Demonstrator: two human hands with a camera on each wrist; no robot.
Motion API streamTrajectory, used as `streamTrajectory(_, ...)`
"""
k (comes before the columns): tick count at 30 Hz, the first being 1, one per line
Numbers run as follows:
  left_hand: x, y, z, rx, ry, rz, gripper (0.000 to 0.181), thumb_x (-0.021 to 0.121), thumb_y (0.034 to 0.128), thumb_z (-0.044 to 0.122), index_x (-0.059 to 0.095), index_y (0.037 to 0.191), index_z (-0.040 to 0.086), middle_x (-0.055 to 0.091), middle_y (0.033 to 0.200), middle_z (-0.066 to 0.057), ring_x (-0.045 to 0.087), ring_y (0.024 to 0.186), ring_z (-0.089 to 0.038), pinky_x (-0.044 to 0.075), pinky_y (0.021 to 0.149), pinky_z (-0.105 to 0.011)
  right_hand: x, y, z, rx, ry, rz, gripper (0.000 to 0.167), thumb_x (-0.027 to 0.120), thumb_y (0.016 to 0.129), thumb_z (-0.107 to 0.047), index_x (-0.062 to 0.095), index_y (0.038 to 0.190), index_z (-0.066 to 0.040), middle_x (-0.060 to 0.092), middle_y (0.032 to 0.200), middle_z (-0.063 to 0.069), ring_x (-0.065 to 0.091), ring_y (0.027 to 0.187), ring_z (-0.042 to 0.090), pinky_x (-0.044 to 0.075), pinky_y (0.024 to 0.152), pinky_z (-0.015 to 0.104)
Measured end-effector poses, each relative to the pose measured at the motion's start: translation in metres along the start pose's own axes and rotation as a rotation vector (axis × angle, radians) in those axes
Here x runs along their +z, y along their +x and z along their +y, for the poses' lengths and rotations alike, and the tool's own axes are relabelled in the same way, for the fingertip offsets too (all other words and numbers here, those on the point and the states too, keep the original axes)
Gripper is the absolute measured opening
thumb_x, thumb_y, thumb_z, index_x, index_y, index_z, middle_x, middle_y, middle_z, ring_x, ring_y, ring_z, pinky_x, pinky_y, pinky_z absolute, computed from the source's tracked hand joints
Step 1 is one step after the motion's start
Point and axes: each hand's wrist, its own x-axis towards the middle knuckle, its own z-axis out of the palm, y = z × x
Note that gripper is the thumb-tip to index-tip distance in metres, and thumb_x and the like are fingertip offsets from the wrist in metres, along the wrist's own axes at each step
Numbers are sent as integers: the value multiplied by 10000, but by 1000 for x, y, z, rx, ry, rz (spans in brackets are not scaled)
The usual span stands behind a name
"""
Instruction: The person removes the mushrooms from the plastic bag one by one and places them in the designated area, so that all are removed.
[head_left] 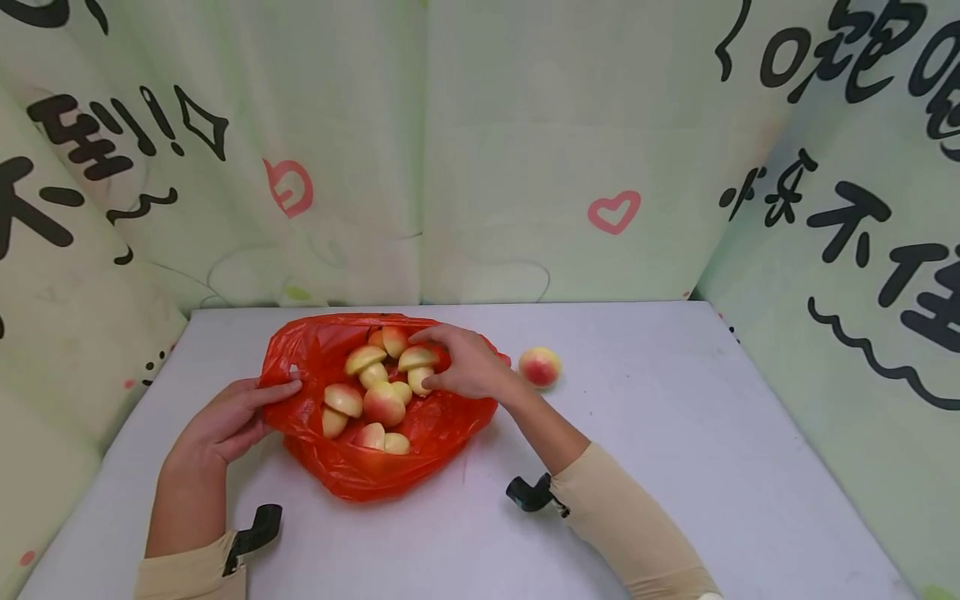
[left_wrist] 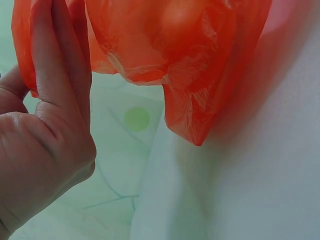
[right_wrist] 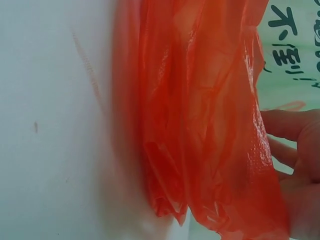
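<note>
A crinkled red plastic bag [head_left: 360, 479] lies wide-mouthed on the white table. Inside are several yellow pieces with pink blush; some look like mushrooms, such as the mushroom-shaped piece [head_left: 343, 400] at left, and one is a round peach-like fruit [head_left: 384, 405]. My left hand [head_left: 228, 417] pinches the bag's left rim, thumb on the inside. At the bag's upper right, my right hand [head_left: 468, 362] reaches in, its thumb and fingers around another mushroom-shaped piece [head_left: 417, 359]. In the right wrist view, the bag [right_wrist: 210, 125] hides that hand's fingertips.
To the right of the bag, a loose round peach-like fruit [head_left: 540, 367] sits on the table [head_left: 637, 433]. Pale green curtains [head_left: 487, 150] with black writing and pink drawings enclose the back and sides. A black wrist mount [head_left: 529, 493] sticks out from the right sleeve.
</note>
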Motion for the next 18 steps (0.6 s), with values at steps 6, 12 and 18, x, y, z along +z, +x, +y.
streamTrajectory(6,0,0,0,-3,2,4,460,694,1017,259,462,1389,117,733,1118,102,697,1032,-85,604,933,-258,4,3,0,-12,-28,7,583,820,881,-127,609,1425,-124,621,1435,60,534,1361,275,501,1131,478)
streamTrajectory(12,1,0,0,-9,-11,3,475,694,1017,251,448,1401,117,731,1121,101,703,1035,-88,605,935,-266,9,5,2,-11,-31,8,596,824,872,-123,603,1425,-107,604,1446,76,522,1370,284,491,1141,480)
streamTrajectory(18,1,0,0,-10,0,10,512,697,1015,257,427,1423,106,732,1115,102,706,1028,-89,606,931,-265,15,9,4,-7,-40,-6,607,816,875,-120,586,1437,-107,553,1473,89,501,1371,284,535,1090,474)
